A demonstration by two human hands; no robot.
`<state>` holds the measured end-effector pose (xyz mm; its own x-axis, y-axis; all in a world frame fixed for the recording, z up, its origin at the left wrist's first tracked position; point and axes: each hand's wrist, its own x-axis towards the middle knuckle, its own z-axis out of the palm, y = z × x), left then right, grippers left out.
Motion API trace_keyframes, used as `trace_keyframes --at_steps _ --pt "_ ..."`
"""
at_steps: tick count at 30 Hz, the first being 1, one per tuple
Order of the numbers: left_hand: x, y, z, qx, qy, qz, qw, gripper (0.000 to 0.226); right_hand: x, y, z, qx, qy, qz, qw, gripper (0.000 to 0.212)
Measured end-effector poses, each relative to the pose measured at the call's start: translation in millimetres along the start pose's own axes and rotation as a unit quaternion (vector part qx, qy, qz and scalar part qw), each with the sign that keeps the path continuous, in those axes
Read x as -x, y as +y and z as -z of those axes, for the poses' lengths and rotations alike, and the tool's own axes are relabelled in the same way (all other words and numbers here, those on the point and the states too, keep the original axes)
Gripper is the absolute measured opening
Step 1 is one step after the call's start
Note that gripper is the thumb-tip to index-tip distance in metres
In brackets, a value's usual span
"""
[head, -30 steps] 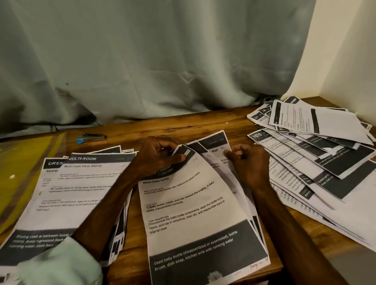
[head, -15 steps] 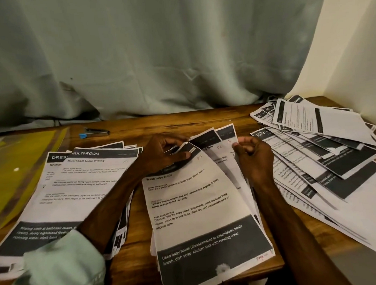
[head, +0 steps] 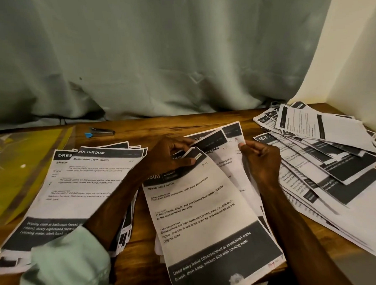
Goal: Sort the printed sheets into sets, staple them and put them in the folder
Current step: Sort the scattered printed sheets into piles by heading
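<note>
Sleeve (head: 65, 268), pale green, covers the left forearm at the near edge. Middle stack (head: 232, 172) lies fanned on the table (head: 160, 126) directly ahead; its top sheet (head: 204, 213) reads "Wash baby bottle". Left grip (head: 170, 156) pinches the upper corner of this stack between thumb and curled fingers. Right grip (head: 262, 158) rests at the fan's right edge with fingers loosely curled; I cannot tell whether it holds a sheet. Left stack (head: 86, 182), headed "Multi-room", lies under the left forearm. Right pile (head: 336, 167) sprawls loosely, well apart from the left stack. Stapler (head: 100, 132) lies beyond the left stack, near the yellow folder (head: 16, 164). Curtain (head: 156, 56) hangs behind the table.
</note>
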<state>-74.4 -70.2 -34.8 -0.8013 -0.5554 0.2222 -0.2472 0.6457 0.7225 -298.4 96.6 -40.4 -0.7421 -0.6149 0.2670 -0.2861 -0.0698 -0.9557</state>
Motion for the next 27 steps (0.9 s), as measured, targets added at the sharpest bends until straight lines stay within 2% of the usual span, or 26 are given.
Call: trace_keyframes --at_steps 4,8,11,16,19,22,27 --pt "-1 -3 -3 -0.032 0.041 -0.008 0.999 0.025 -3 -18 3 0.056 0.036 0.087 0.994 0.025" --pt "-1 -8 -9 -0.028 0.083 0.041 0.995 0.030 -12 -44 9 0.076 0.112 0.196 0.971 0.025" --pt "0 -6 -11 -0.044 0.086 0.063 0.993 0.029 -23 -70 17 0.062 0.188 0.289 0.937 0.026" --pt "2 2 -13 -0.091 0.074 0.017 0.993 0.029 -48 -114 35 0.043 0.255 0.417 0.872 0.026" --pt "6 4 2 -0.027 0.049 -0.017 0.998 0.024 -58 -133 44 0.043 0.269 0.450 0.850 0.021" --pt "14 7 18 0.081 0.032 0.029 0.996 0.014 -67 -146 53 0.030 0.286 0.464 0.838 0.018" --pt "21 14 14 0.110 -0.013 0.048 0.993 0.013 -79 -162 69 0.033 0.327 0.479 0.814 0.020"
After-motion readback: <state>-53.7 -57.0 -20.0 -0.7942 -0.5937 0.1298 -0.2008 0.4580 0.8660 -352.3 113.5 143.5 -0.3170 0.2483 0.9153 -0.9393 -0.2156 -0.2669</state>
